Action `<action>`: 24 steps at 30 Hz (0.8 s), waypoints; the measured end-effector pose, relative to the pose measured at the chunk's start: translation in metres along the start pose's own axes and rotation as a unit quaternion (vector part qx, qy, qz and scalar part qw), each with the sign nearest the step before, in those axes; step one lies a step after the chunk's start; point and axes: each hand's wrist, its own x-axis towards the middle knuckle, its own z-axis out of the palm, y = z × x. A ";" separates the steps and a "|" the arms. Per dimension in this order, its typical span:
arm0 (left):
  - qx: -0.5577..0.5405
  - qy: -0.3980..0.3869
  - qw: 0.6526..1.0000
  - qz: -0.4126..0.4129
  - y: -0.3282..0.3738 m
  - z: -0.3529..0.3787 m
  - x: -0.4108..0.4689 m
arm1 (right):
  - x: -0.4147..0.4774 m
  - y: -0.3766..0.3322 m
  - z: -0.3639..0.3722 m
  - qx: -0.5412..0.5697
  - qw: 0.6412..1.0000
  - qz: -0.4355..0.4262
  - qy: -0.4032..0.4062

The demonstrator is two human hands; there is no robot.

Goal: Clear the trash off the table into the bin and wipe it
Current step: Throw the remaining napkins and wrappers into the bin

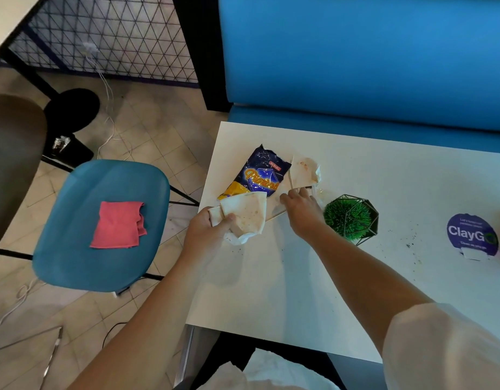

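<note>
My left hand (206, 230) grips a stained, crumpled paper wrapper (247, 213) at the white table's (271, 291) left edge. A blue and yellow snack bag (260, 174) lies flat just beyond it. My right hand (300, 209) reaches to a second stained wrapper (305, 171) and thin sticks (290, 175) beside the bag; its fingertips touch them, grip unclear. A pink cloth (118, 225) lies folded on the blue chair (74, 249) to the left. No bin is in view.
A green plant in a wire holder (351, 219) stands right next to my right wrist. A purple sign (472, 235) stands at the right edge. Dark crumbs (410, 244) dot the table. A blue bench (355, 66) runs behind. White cables (108, 108) trail on the floor.
</note>
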 end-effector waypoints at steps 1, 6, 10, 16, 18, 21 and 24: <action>0.000 0.004 1.000 -0.001 -0.001 -0.002 -0.001 | 0.000 -0.001 0.001 0.002 1.000 0.007 -0.001; -0.013 0.012 1.000 -0.008 -0.009 -0.011 -0.006 | 0.001 -0.005 0.003 -0.015 0.999 0.037 -0.001; -0.017 0.011 1.000 -0.009 -0.011 -0.019 -0.010 | -0.002 -0.007 0.004 0.008 0.999 0.045 0.012; -0.029 0.013 1.000 0.000 -0.010 -0.026 -0.019 | -0.017 -0.018 -0.007 0.164 0.979 0.099 0.075; -0.032 0.005 0.999 0.004 -0.009 -0.028 -0.022 | -0.025 -0.019 -0.009 0.198 0.969 0.116 0.089; -0.041 -0.007 0.999 0.008 -0.010 -0.028 -0.027 | -0.043 -0.020 -0.012 0.234 0.955 0.144 0.114; -0.053 -0.011 0.998 0.011 -0.015 -0.026 -0.032 | -0.067 -0.021 -0.013 0.254 0.940 0.178 0.139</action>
